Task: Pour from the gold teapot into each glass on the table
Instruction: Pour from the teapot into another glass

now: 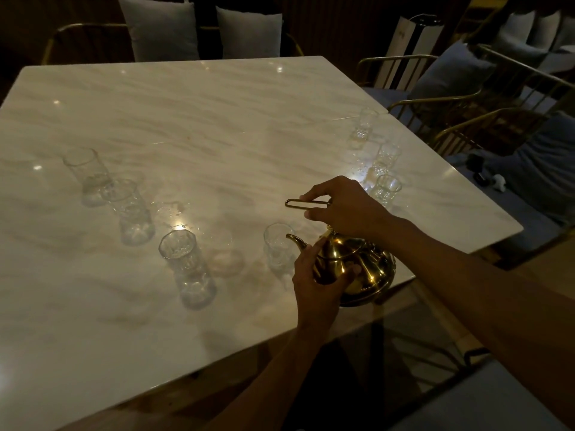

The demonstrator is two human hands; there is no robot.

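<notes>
The gold teapot (pixel 364 269) is near the table's front right edge, tipped with its spout (pixel 295 239) toward a clear glass (pixel 278 247). My right hand (pixel 345 206) grips the teapot's thin loop handle (pixel 306 203) from above. My left hand (pixel 314 284) wraps the pot's body just behind the spout. Three taller glasses stand in a row at the left: one far (pixel 88 177), one middle (pixel 132 213), one near (pixel 188 269). Three more glasses stand at the right: far (pixel 365 124), middle (pixel 384 161) and near (pixel 387 188).
The marble table (pixel 202 119) has its front edge close to my arms. Gold-framed chairs with grey cushions (pixel 451 73) stand along the right side. Two grey pillows (pixel 249 32) lean behind the far edge. The room is dim.
</notes>
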